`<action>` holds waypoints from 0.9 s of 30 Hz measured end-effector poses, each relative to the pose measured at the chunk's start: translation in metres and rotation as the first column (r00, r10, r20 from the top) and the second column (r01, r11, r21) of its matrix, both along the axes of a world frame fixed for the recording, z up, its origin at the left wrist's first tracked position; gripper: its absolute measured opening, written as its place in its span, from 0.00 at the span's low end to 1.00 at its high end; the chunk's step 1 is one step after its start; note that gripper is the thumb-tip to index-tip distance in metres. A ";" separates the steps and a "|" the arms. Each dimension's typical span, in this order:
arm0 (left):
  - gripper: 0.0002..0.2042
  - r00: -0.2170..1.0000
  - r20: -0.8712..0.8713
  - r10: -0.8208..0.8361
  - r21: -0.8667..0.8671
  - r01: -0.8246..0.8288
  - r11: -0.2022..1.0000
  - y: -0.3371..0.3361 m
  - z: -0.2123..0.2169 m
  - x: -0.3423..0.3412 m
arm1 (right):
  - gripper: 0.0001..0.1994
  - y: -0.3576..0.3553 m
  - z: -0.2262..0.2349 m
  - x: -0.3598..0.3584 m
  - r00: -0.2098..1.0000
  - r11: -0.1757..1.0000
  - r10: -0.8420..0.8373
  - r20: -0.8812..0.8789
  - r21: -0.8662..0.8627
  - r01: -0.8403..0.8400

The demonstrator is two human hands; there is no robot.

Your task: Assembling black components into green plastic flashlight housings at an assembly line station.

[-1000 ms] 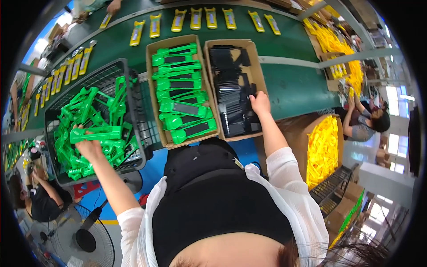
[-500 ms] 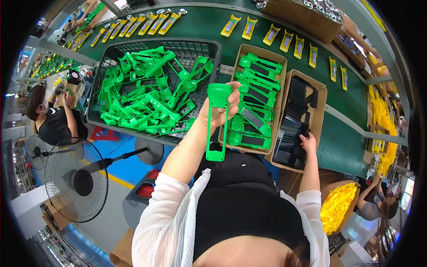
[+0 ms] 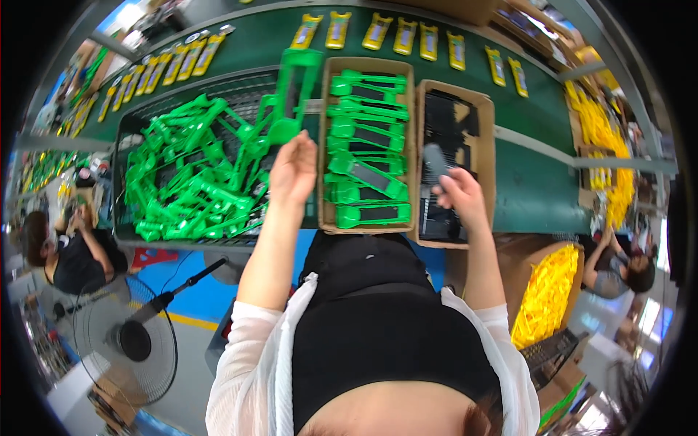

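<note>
My left hand (image 3: 294, 171), its fingers closed at the rounded end of a green plastic frame (image 3: 283, 132), holds that frame up over the crate's right edge. The frame is a long open rectangle, smeared by motion, with its far end pointing away from me. My right hand (image 3: 462, 192) pinches a dark, flat rectangular panel (image 3: 435, 161) above a cardboard box (image 3: 488, 163) of black panels. Between the hands, another cardboard box (image 3: 367, 64) holds a row of green frames (image 3: 371, 171) with dark panels set in them.
At left, a black plastic crate (image 3: 256, 80) is heaped with loose green frames (image 3: 189, 174). Yellow parts (image 3: 429, 42) line the green table's far side. A carton of yellow pieces (image 3: 549, 294) stands at lower right, a fan (image 3: 134, 341) at lower left. People sit on both sides.
The green frame has turned over, its rounded end now toward me, and moved away to the left. My right hand has lifted a dark panel out of the box. The whole view has shifted.
</note>
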State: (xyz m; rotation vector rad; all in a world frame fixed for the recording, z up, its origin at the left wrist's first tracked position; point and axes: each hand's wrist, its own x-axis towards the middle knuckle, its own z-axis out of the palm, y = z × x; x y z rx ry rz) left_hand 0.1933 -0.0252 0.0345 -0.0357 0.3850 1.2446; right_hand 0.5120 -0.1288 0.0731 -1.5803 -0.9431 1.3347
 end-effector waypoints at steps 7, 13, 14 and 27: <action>0.05 0.942 -0.105 -0.318 -0.116 0.306 0.945 -0.031 0.017 0.005 | 0.09 0.011 0.030 -0.047 0.981 0.992 0.124 -0.151 0.050 -0.118; 0.10 0.762 -0.573 -0.302 -0.035 0.346 0.938 -0.045 0.047 0.022 | 0.12 0.013 0.049 -0.055 0.984 0.985 0.170 -0.049 0.007 -0.170; 0.11 0.709 -0.631 -0.315 -0.026 0.386 0.922 -0.045 0.048 0.020 | 0.12 0.012 0.052 -0.055 0.982 0.982 0.189 -0.017 -0.019 -0.189; 0.13 0.752 -0.540 -0.377 0.102 0.504 0.858 -0.055 0.072 0.025 | 0.09 0.016 0.047 -0.078 0.974 0.984 0.176 -0.141 0.031 -0.173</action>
